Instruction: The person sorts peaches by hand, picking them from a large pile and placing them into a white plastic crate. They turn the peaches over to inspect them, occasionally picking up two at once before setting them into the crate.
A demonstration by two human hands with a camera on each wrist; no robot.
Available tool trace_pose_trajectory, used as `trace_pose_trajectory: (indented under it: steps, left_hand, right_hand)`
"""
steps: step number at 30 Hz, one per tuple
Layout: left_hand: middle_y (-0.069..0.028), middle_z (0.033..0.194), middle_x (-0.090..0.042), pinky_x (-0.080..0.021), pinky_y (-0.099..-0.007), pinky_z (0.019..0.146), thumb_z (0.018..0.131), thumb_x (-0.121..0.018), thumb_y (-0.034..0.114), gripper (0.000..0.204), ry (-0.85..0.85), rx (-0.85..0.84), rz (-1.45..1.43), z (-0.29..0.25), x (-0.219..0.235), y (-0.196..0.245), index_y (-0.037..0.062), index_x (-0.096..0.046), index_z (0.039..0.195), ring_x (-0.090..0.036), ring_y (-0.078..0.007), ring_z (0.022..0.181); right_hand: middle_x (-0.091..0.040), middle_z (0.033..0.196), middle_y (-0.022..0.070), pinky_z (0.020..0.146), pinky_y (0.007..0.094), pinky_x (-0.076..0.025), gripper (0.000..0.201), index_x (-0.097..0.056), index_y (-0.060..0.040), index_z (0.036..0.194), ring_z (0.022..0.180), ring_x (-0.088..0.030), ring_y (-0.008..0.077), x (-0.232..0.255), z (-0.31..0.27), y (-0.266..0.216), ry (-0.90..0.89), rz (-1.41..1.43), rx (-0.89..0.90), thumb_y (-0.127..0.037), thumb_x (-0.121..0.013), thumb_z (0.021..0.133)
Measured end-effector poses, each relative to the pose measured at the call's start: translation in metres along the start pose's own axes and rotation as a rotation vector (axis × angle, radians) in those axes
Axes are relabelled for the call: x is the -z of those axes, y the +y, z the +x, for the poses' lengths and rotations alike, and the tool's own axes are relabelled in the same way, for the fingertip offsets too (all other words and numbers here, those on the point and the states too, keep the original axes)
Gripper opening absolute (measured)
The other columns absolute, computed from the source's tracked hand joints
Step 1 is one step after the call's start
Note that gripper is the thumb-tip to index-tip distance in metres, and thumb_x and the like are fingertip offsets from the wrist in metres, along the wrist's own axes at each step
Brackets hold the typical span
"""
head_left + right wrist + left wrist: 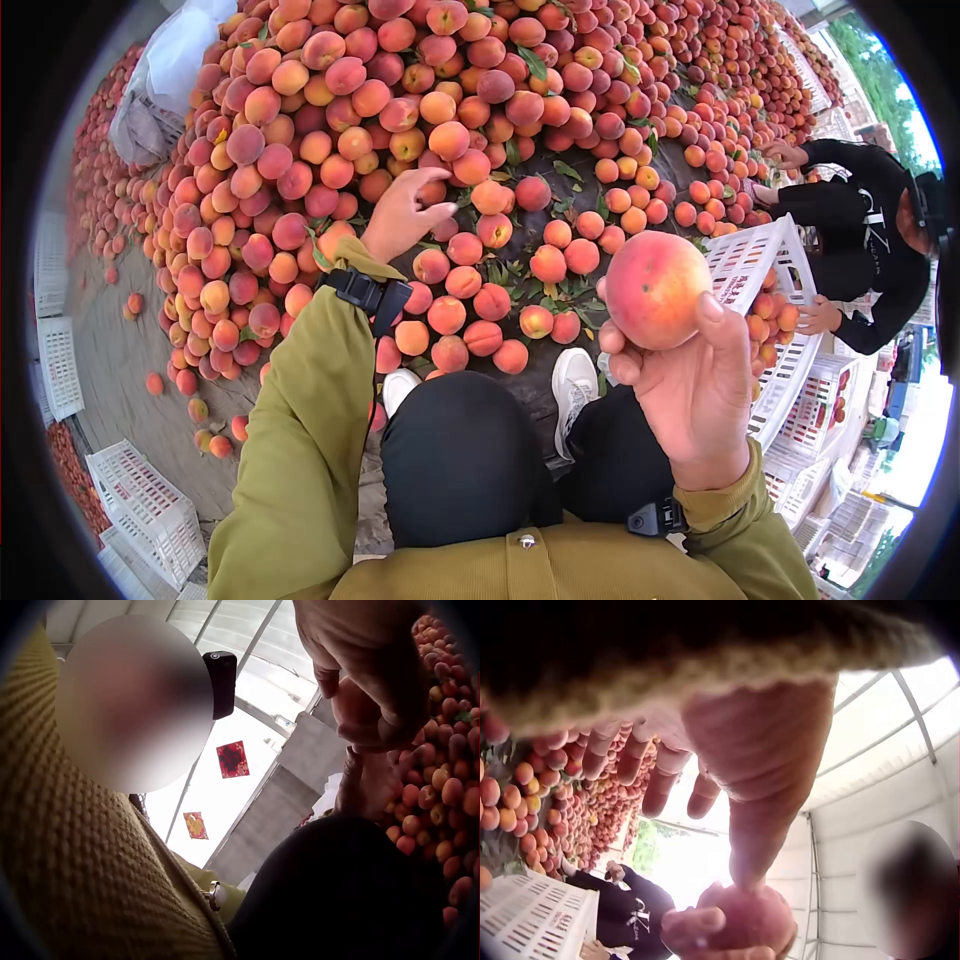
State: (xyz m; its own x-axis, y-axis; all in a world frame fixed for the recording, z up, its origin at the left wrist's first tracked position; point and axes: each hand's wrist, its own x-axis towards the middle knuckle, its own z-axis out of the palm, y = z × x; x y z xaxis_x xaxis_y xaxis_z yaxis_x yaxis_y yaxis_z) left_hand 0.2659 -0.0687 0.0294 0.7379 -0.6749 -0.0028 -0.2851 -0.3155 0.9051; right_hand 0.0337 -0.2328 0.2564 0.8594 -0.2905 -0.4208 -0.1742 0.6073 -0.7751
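Observation:
A big red-and-yellow peach (658, 290) with a small dark spot is held up by my right hand (695, 400), thumb on one side and fingers on the other. In the right wrist view the same peach (354, 705) is partly covered by that hand. My left hand (405, 215) hovers at the near edge of a large peach heap (330, 130), its fingers loosely bent and its fingertips close to several peaches. From the left wrist camera, the left hand's fingers (660, 784) are spread with nothing between them. Loose peaches (465, 285) lie just below the left hand.
White slatted crates stand at left, such as one crate (150, 510). At right, a tilted white crate (750, 265) with peaches inside is beside another person (865, 250) in black. My shoes (575, 390) are close to the loose peaches. A white sack (180, 70) rests on the heap.

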Motion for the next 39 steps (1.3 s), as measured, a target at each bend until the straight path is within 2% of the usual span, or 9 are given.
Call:
trace_pose_trajectory:
  steps: [2, 14, 18, 19, 20, 23, 28, 37, 39]
  left_hand:
    - [-0.0187, 0.126, -0.042, -0.046, -0.0442, 0.09, 0.066, -0.071, 0.017, 0.062, 0.067, 0.197, 0.491, -0.008, 0.0, -0.064, 0.0236, -0.049, 0.124, -0.047, -0.0428, 0.11]
    - [-0.0277, 0.146, -0.013, -0.048, -0.0434, 0.089, 0.057, -0.073, 0.002, 0.057, 0.112, 0.278, 0.769, -0.002, -0.051, -0.109, 0.0139, -0.054, 0.109, -0.054, -0.0472, 0.101]
    - [-0.0176, 0.113, -0.048, -0.049, -0.0446, 0.073, 0.055, -0.075, 0.013, 0.043, 0.357, 0.082, 0.569, -0.016, -0.04, -0.187, 0.0085, -0.055, 0.093, -0.055, -0.0382, 0.078]
    - [-0.0128, 0.095, -0.056, -0.046, -0.0449, 0.072, 0.056, -0.074, 0.015, 0.036, 0.446, -0.472, 0.694, -0.016, -0.026, -0.148, 0.0078, -0.057, 0.088, -0.052, -0.0354, 0.076]
    - [-0.0107, 0.088, -0.057, -0.045, -0.0435, 0.077, 0.062, -0.069, 0.017, 0.029, 0.046, -0.211, 0.376, -0.025, 0.011, -0.116, 0.0078, -0.06, 0.089, -0.052, -0.0348, 0.083]
    - [-0.014, 0.128, -0.045, -0.045, -0.0287, 0.078, 0.092, -0.05, 0.023, 0.053, -0.102, -0.172, 0.087, -0.051, 0.015, -0.048, 0.0045, -0.034, 0.138, -0.049, -0.0244, 0.106]
    - [-0.0131, 0.126, -0.045, -0.044, -0.0283, 0.077, 0.091, -0.05, 0.022, 0.053, -0.204, -0.205, -0.453, 0.017, 0.013, 0.004, 0.0054, -0.034, 0.139, -0.047, -0.0241, 0.105]
    - [-0.0113, 0.122, -0.044, -0.041, -0.0273, 0.073, 0.09, -0.051, 0.019, 0.054, 0.085, 0.104, -1.375, -0.093, 0.031, 0.16, 0.0073, -0.034, 0.14, -0.043, -0.0235, 0.102]
    - [-0.0097, 0.107, -0.048, -0.04, -0.0289, 0.066, 0.089, -0.051, 0.02, 0.044, -0.482, 0.039, -1.541, -0.105, -0.018, 0.235, 0.0076, -0.047, 0.131, -0.04, -0.0227, 0.094]
  right_hand:
    - [-0.054, 0.11, 0.0143, 0.059, 0.0264, -0.047, 0.067, -0.036, -0.0014, 0.132, 0.075, -0.06, 0.0196, 0.002, -0.002, -0.002, 0.055, 0.028, 0.058, -0.043, -0.056, 0.083]
    - [-0.058, 0.101, 0.0126, 0.053, 0.0258, -0.04, 0.061, -0.044, -0.001, 0.123, 0.075, -0.057, 0.0181, 0.006, -0.009, -0.007, 0.047, -0.015, -0.046, -0.048, -0.051, 0.084]
    - [-0.055, 0.087, 0.0055, 0.048, 0.0223, -0.04, 0.045, -0.039, -0.0055, 0.122, 0.065, -0.055, 0.0103, 0.011, -0.01, -0.004, -0.064, 0.237, 0.011, -0.03, -0.057, 0.088]
    - [-0.057, 0.093, 0.0066, 0.051, 0.0215, -0.041, 0.049, -0.04, -0.0048, 0.125, 0.067, -0.057, 0.0123, 0.012, -0.01, -0.003, -0.09, 0.226, 0.031, -0.032, -0.054, 0.087]
    - [-0.056, 0.091, 0.0047, 0.049, 0.0204, -0.039, 0.047, -0.04, -0.0059, 0.122, 0.066, -0.055, 0.0092, 0.012, -0.017, -0.01, -0.106, 0.233, 0.059, -0.034, -0.054, 0.087]
    - [-0.054, 0.081, 0.0038, 0.042, 0.0215, -0.037, 0.041, -0.042, -0.0097, 0.114, 0.054, -0.05, 0.0094, 0.012, -0.009, -0.006, -0.057, 0.344, 0.292, -0.038, -0.052, 0.086]
    - [-0.055, 0.085, 0.0032, 0.051, 0.0236, -0.041, 0.039, -0.047, -0.0097, 0.112, 0.063, -0.054, 0.0116, 0.087, -0.048, -0.022, -0.086, 0.569, 0.377, -0.04, -0.052, 0.088]
    - [-0.057, 0.088, 0.0096, 0.059, 0.027, -0.05, 0.023, -0.052, -0.0041, 0.1, 0.069, -0.057, 0.0194, 0.425, -0.289, -0.034, 0.757, 0.648, 0.986, -0.025, -0.054, 0.09]
    - [-0.059, 0.107, 0.0204, 0.072, 0.0323, -0.056, 0.036, -0.049, 0.0039, 0.11, 0.09, -0.062, 0.0276, 0.502, -0.364, -0.064, 0.931, 0.601, 1.208, -0.026, -0.052, 0.091]
